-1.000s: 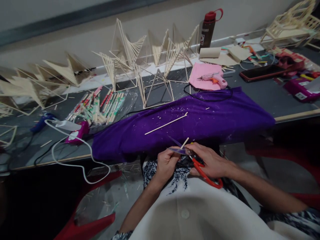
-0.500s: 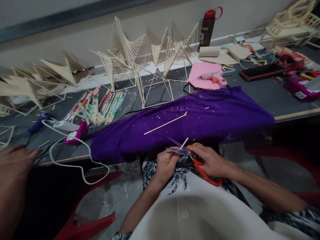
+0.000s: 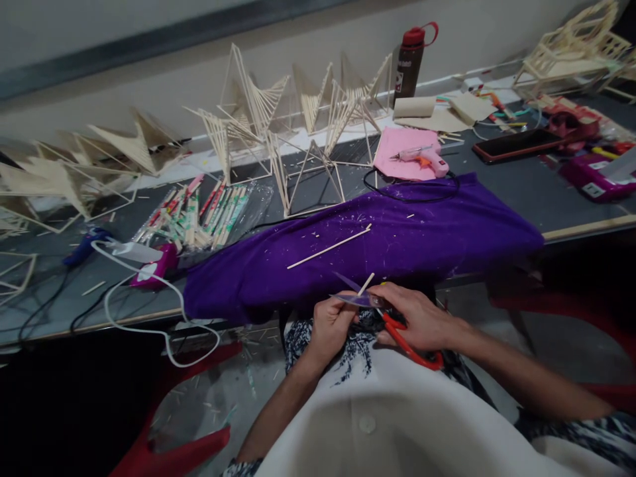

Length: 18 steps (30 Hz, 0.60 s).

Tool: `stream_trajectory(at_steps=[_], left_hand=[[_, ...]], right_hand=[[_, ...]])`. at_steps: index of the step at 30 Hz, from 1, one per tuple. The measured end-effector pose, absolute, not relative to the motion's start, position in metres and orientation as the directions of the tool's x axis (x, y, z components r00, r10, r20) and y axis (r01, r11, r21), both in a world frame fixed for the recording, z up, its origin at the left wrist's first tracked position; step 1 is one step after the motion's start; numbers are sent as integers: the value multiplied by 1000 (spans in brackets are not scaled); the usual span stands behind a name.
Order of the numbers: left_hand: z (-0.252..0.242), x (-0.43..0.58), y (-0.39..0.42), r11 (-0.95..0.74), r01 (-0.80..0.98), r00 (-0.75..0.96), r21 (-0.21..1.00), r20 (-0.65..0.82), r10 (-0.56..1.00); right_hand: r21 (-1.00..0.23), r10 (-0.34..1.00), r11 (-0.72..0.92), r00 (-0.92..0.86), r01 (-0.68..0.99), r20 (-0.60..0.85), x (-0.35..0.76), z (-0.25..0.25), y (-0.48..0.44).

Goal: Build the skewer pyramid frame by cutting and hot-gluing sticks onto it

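My right hand (image 3: 422, 319) is closed around scissors (image 3: 413, 350) with orange-red handles. Their blades are parted and point left, over my lap. A short pale wooden stick (image 3: 366, 284) crosses between the blades, its upper end sticking up past them. Close against the blades, my left hand (image 3: 330, 326) pinches the stick's lower part, which is mostly hidden by the fingers and blade. Beyond my hands, a longer thin stick (image 3: 328, 248) lies on the purple cloth (image 3: 427, 232) among small pale scraps.
Stick-built frames (image 3: 285, 165) stand along the back of the table. A pink glue gun (image 3: 424, 159) rests on pink cloth, left of a phone (image 3: 517, 144). Wrapped chopsticks (image 3: 199, 215), a blue glue gun (image 3: 88, 245) and a white cable (image 3: 163, 331) lie left. A bottle (image 3: 410, 66) stands behind.
Another person's hand at the far left has gone out of view. The camera view has shifted slightly. My hands, the scissors and the stick look almost unchanged.
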<state>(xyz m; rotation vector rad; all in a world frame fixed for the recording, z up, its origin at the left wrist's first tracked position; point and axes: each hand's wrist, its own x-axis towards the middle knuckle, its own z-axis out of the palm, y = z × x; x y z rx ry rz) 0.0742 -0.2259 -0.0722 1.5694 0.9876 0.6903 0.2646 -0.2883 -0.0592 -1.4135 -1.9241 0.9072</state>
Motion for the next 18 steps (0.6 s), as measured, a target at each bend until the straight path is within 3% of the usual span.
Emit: stream_trajectory(at_steps=[7,18], left_hand=[[-66,75,-229,-37,225,519,974,-88,850],[-82,74,-234,11,218,512,976,-124,850]], right_hand=[[-833,954,153,-299,531,-15,263,-54,-291],[-796,949,244,-306,555,77,265,-72,-295]])
